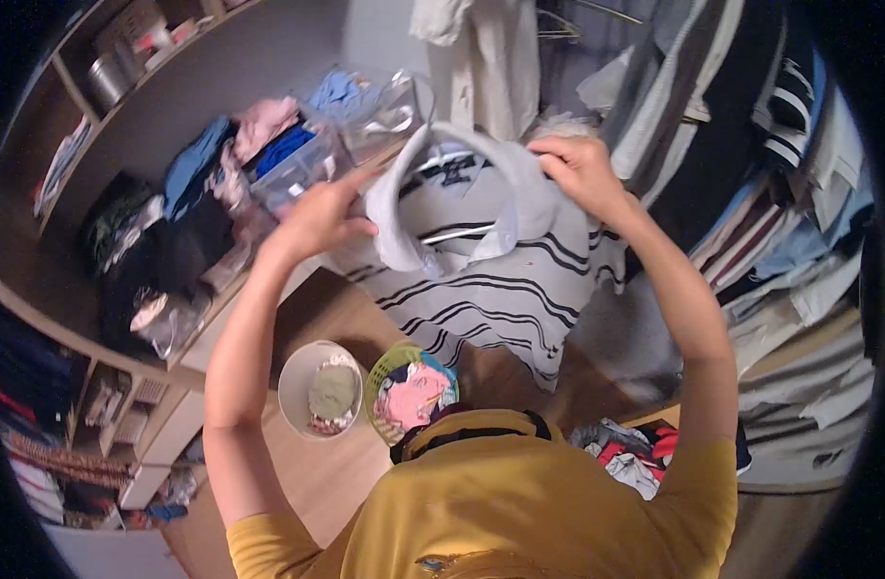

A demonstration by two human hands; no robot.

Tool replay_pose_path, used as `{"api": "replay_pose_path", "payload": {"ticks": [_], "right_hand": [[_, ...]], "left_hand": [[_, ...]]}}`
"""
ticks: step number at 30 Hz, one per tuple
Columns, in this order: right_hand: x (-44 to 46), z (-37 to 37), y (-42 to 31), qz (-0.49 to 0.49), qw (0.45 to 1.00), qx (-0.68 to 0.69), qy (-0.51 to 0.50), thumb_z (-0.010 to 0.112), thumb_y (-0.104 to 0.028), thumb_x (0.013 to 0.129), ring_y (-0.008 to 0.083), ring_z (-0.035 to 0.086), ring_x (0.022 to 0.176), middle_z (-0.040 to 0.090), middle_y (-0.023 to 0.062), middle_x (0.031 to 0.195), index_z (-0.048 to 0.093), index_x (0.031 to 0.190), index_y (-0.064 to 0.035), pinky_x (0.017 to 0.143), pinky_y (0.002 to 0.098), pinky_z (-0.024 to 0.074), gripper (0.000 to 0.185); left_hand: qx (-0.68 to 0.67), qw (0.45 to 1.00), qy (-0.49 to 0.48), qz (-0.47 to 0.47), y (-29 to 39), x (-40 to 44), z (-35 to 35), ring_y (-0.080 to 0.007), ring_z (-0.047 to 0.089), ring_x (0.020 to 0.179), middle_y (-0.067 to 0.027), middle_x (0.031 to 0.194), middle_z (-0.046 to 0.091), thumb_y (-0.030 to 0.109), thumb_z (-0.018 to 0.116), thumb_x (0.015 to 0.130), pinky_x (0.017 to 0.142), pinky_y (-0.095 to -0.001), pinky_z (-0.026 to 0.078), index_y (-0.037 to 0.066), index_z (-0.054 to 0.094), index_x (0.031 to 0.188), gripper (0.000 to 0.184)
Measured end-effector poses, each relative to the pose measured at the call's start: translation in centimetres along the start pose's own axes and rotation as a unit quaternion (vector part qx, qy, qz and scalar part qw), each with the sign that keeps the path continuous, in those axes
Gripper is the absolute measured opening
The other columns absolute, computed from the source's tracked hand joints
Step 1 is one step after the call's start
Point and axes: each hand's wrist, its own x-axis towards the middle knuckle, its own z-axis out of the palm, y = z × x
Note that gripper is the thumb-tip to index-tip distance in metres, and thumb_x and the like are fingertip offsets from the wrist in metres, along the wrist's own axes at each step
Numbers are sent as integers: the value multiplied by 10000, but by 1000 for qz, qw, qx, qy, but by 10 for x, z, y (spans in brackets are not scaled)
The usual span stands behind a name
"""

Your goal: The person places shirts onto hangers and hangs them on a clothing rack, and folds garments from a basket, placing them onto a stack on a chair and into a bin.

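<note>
A white knit shirt [471, 294] with dark stripes and a pale collar [394, 207] is spread in front of me, its neck opening facing up. Inside the opening a thin white bar, perhaps part of a hanger, and a dark label show. My right hand [582, 174] pinches the fabric at the right shoulder, beside the collar. At the collar's left side, my left hand [317, 222] has its thumb and forefinger around the shoulder cloth, some fingertips hidden by it.
Hanging clothes [688, 116] fill the right side, and a cream garment [481, 68] hangs behind the shirt. Folded clothes and a clear bin [293, 174] sit on the left shelf. A white basket [293, 386] and a green basket [377, 400] of clothes stand on the floor.
</note>
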Motion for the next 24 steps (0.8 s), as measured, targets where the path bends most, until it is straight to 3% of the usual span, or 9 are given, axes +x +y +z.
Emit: {"api": "replay_pose_path", "payload": {"ticks": [5,9,10,12,14,16,17,20,24], "right_hand": [[72,44,21,-68,986,-80,-129,553,-137,709,285,608,754,622,149,854,619,944,-67,697,353,481,255],[185,13,14,-91,970,-219,54,494,-111,698,302,576,773,606,159,835,607,892,-63,688,405,449,230],[167,-14,-37,-322,918,-129,189,610,-138,695,250,574,629,634,113,774,642,856,-102,610,311,479,167],[108,6,-45,-250,917,-177,255,461,-22,716,275,576,831,610,134,907,602,920,-38,730,356,452,248],[-6,105,7,-155,965,-199,75,462,-55,741,327,551,839,589,201,916,593,916,0,775,426,420,225],[-111,159,20,-62,934,-154,-318,517,-132,733,298,562,773,603,158,851,612,860,-35,758,415,426,186],[-137,151,-6,-42,906,-92,-412,544,-171,730,284,568,741,610,136,819,621,832,-52,749,409,428,175],[-144,165,42,65,903,129,-405,550,-261,787,245,574,611,597,122,663,630,815,-98,593,364,443,183],[-18,99,6,15,951,-148,-270,593,-335,754,323,575,626,571,172,653,608,806,-80,559,396,440,260]], "left_hand": [[238,959,137,-68,-45,-8,-19,-375,570,716,-235,736,574,-7,478,596,667,-433,454,27,605,753,205],[288,894,342,-22,27,-13,-99,-339,578,802,-192,855,593,-1,486,655,702,-376,470,46,601,907,280],[294,865,404,50,38,-24,-106,-320,581,846,-169,905,599,-5,482,678,718,-352,474,56,597,955,306],[384,783,473,125,42,-45,-73,-288,504,1060,-102,1087,569,41,457,740,882,-394,397,120,572,1077,364],[195,949,247,-13,-13,-80,33,-281,427,1109,-101,1136,525,130,452,779,944,-441,295,108,556,1097,336],[144,970,-181,-70,-71,-119,120,-243,457,1011,-76,1054,550,111,481,760,897,-403,332,87,570,1052,306],[122,963,-233,-60,-79,-135,132,-224,472,962,-64,1014,562,102,496,751,873,-384,350,76,577,1030,292],[35,983,-180,-21,-74,-130,103,-168,517,814,-27,891,599,74,540,724,801,-327,406,45,598,963,248],[-213,968,-103,-88,-76,-86,47,-107,535,778,-16,852,618,-6,565,662,743,-258,438,7,580,968,307]]}}
